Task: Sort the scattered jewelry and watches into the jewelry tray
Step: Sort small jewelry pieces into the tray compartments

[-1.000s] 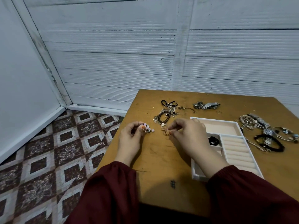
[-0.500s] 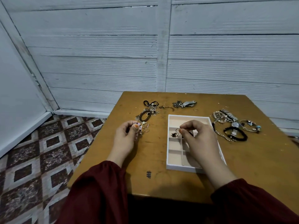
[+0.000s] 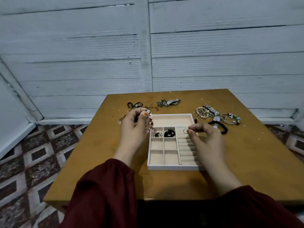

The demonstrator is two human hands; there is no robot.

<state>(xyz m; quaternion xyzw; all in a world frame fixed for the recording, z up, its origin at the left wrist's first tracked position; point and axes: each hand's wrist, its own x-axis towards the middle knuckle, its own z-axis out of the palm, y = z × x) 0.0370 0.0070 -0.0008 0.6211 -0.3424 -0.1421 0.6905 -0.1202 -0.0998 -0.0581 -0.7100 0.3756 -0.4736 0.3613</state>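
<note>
A white jewelry tray (image 3: pixel 172 167) with beige compartments sits mid-table. My right hand (image 3: pixel 205 140) pinches a thin ring (image 3: pixel 185 130) above the tray's ring-roll section on the right. My left hand (image 3: pixel 134 127) holds a beaded piece (image 3: pixel 150 122) that dangles at the tray's left edge. One small compartment holds a black band (image 3: pixel 169 133); the one left of it holds a small metal piece (image 3: pixel 158 134).
Loose jewelry lies on the wooden table (image 3: pixel 246 162): a tangle of chains (image 3: pixel 134 105) at back left, a metal watch (image 3: pixel 168 102) at the back, and bracelets and watches (image 3: pixel 213 115) at right. A tiled floor (image 3: pixel 32 162) lies left of the table.
My right hand moved right across the tray to the ring rolls, with a ring pinched in it. My left hand came closer to the tray's left edge with its beaded piece.
</note>
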